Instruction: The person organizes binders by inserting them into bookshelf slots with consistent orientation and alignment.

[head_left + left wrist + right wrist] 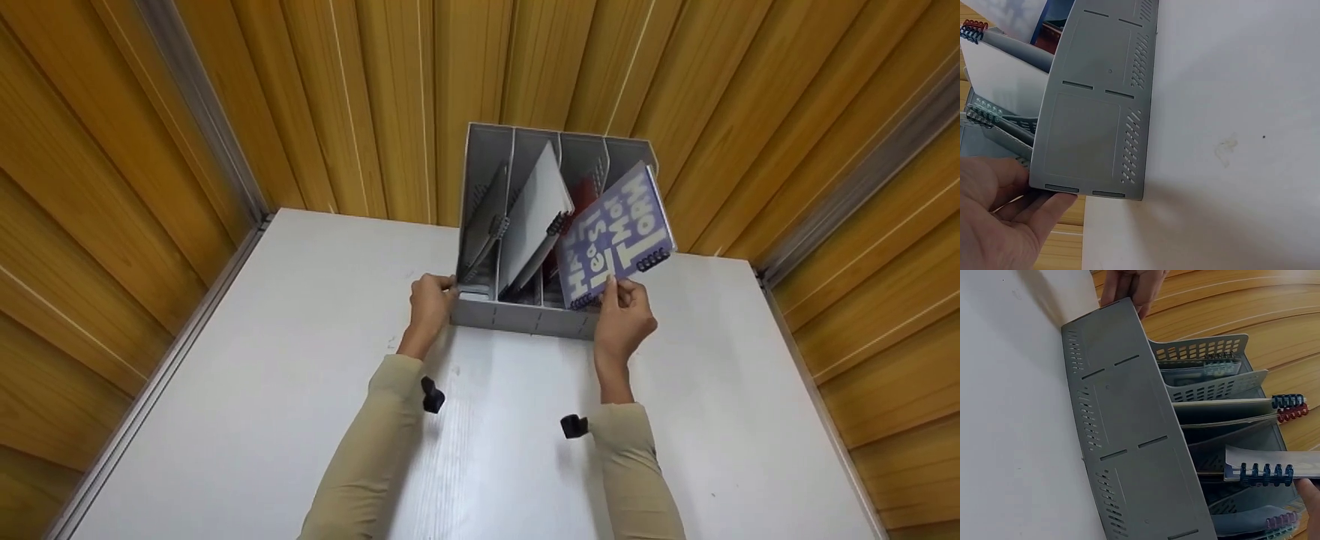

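A grey file organizer [517, 318] with several upright compartments stands on the table. At its front left corner, my left hand [431, 304] grips the wall between thumb and fingers, as the left wrist view [999, 214] also has it. My right hand [626, 319] pinches a purple ring-bound notebook [615, 229] by its lower edge. The notebook leans over the rightmost compartments, its blue rings [1266, 475] close beside the organizer's front edge. A white-covered notebook [536, 214] leans in a middle compartment, and a dark one [487, 225] sits in the left compartment.
Behind the purple notebook shows a red notebook [583, 199]. A notebook with pink rings [1282, 521] sits in the compartment nearest the bottom of the right wrist view. The white table [262, 360] ends against wood-patterned walls [397, 97] on three sides.
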Demonstrator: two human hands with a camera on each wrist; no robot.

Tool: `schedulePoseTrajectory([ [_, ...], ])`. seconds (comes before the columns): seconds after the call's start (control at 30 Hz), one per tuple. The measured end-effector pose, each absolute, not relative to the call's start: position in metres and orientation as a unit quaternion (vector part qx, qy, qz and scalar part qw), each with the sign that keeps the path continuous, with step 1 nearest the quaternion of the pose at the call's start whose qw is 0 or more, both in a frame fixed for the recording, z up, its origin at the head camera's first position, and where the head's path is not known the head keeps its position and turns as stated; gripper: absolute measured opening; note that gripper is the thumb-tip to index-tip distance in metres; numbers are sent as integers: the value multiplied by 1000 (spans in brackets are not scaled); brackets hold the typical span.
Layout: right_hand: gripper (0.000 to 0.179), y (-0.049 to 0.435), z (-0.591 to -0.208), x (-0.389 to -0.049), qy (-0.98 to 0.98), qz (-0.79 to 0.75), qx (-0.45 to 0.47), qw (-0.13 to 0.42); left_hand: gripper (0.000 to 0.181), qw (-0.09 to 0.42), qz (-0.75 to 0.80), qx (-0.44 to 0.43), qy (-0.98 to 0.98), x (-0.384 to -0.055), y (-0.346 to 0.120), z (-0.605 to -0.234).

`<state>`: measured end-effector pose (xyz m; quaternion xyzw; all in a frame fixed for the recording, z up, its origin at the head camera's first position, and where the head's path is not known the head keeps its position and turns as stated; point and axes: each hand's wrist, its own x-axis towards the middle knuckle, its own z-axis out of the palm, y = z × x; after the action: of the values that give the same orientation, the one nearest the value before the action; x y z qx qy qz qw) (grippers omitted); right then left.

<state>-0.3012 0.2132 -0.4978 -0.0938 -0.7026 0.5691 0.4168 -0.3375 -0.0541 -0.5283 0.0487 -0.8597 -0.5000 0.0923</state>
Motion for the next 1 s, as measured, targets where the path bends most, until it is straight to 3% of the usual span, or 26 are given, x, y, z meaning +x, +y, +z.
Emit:
schedulePoseTrajectory([
  [0.4, 13, 184, -513, -351, -738, 539, -136, 382, 25, 95, -465, 34, -880, -338, -53, -532],
  [0.8, 18, 177, -527, -374, -774, 577, -139, 220, 22, 106, -452, 34, -885, -336, -52, -530],
  [1.0, 21, 185, -528, -380, -770, 595, -145, 181, 23, 109, -463, 31, -879, -334, -51, -531],
])
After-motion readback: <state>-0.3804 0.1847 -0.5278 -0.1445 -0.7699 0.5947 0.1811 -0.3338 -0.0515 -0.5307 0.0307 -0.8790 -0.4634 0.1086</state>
